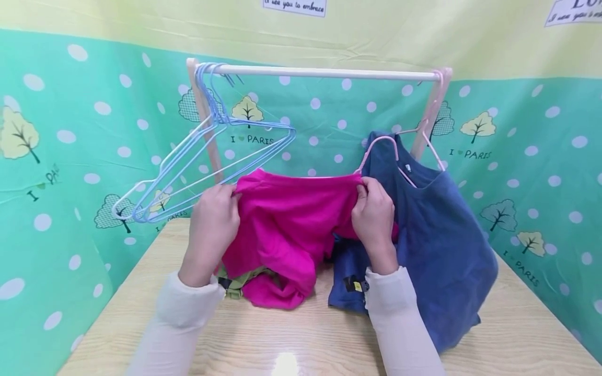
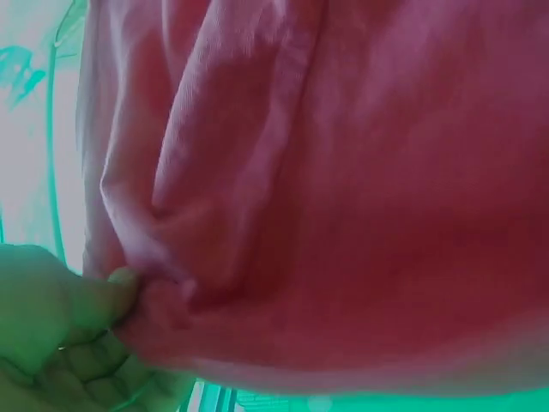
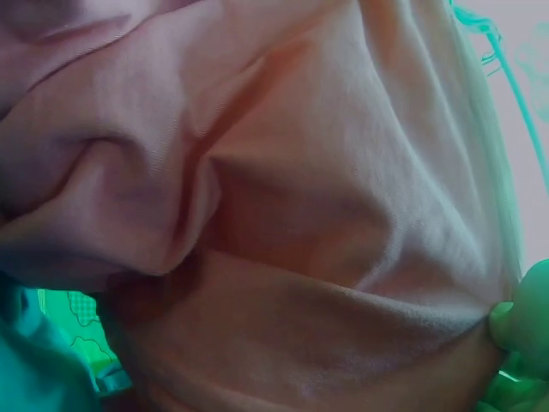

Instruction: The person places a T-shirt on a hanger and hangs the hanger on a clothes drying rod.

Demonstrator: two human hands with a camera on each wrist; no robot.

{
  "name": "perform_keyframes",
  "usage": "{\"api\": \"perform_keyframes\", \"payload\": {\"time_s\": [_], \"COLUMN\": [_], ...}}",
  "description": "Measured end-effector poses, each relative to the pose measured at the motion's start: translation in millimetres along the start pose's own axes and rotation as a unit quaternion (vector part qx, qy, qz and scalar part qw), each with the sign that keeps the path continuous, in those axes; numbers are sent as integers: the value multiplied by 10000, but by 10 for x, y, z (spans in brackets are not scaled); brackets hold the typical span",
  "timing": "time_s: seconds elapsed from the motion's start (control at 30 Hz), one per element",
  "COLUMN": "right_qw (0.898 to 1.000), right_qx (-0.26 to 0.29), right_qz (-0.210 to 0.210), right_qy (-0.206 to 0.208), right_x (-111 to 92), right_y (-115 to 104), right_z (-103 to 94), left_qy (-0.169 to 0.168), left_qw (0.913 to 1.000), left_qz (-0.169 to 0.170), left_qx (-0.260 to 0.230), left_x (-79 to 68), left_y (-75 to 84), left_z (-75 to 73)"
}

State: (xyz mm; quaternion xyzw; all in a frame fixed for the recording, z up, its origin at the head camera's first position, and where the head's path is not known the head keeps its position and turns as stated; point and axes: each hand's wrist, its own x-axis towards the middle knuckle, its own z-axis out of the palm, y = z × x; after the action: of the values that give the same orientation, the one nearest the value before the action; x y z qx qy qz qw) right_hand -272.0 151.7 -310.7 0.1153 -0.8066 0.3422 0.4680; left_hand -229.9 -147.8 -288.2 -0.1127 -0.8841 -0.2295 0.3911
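A magenta garment is stretched between my two hands by its top edge, its lower part bunched near the table. My left hand pinches its upper left corner; in the left wrist view the thumb presses on the folded cloth. At the upper right corner my right hand pinches the fabric, and the thumb shows at the cloth's edge in the right wrist view. Close beyond the right hand, a navy blue top hangs on a pink hanger.
A rack with a white rail stands behind the garments. Several blue hangers and a white one hang at its left end. Olive green cloth lies under the magenta garment on the wooden table. A printed curtain surrounds the table.
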Motion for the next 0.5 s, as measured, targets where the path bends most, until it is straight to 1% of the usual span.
{"api": "perform_keyframes", "payload": {"time_s": [0.1,0.2,0.27,0.3,0.33,0.4,0.43,0.5], "right_qw": [9998,9989,9976,9966,9954,9929,9917,9900], "right_qx": [25,113,200,254,320,453,516,604], "right_qz": [-170,-389,-578,-693,-803,-1026,-1120,-1243], "right_qy": [-91,-241,-337,-376,-404,-391,-358,-264], "right_x": [-4,2,5,9,11,16,19,23], "right_y": [19,28,37,47,55,64,65,55], "right_z": [-6,-10,-13,-16,-20,-31,-38,-50], "left_qy": [324,672,747,729,643,307,46,-616], "left_qw": [9993,9961,9938,9931,9933,9944,9949,9936], "left_qz": [-13,-55,-141,-180,-203,-271,-339,-416], "left_qx": [-205,-573,-810,-901,-937,-969,-945,-850], "left_x": [12,32,40,43,46,53,57,63], "left_y": [-27,-82,-128,-148,-168,-215,-235,-269], "left_z": [-16,-86,-145,-179,-212,-276,-306,-364]}}
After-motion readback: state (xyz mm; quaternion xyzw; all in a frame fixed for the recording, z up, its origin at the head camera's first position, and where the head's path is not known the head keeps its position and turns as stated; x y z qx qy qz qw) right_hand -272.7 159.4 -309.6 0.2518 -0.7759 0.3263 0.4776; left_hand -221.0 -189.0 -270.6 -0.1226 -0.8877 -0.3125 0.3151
